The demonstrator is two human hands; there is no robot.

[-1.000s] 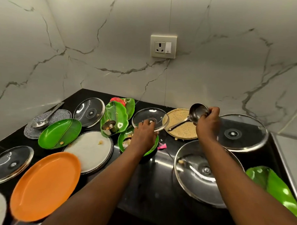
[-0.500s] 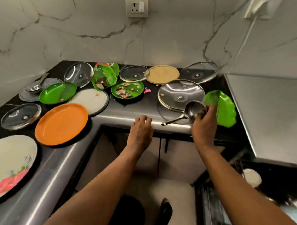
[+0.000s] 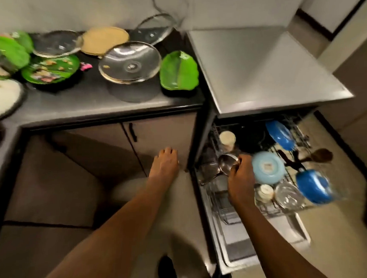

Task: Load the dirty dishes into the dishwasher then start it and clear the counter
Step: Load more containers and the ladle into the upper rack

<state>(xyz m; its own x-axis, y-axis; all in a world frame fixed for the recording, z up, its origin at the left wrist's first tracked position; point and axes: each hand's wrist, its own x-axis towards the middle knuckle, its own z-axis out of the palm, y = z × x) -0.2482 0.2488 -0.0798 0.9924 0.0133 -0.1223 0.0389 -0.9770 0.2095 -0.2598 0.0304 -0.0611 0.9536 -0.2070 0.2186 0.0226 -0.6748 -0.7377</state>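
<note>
Right hand grips a steel ladle over the dishwasher rack — left hand hangs relaxed, empty.

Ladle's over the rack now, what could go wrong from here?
The right hand grips the ladle by its bowl, so the long handle may snag on the crowded rack near the light blue bowl. On the counter, the glass lid sits stacked on others and might slide if bumped.

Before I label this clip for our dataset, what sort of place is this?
Most likely a home kitchen. A dark counter holds used plates and glass lids, and beside it an open dishwasher has its rack partly filled with bowls. The right hand holds a steel ladle over that rack.
</note>
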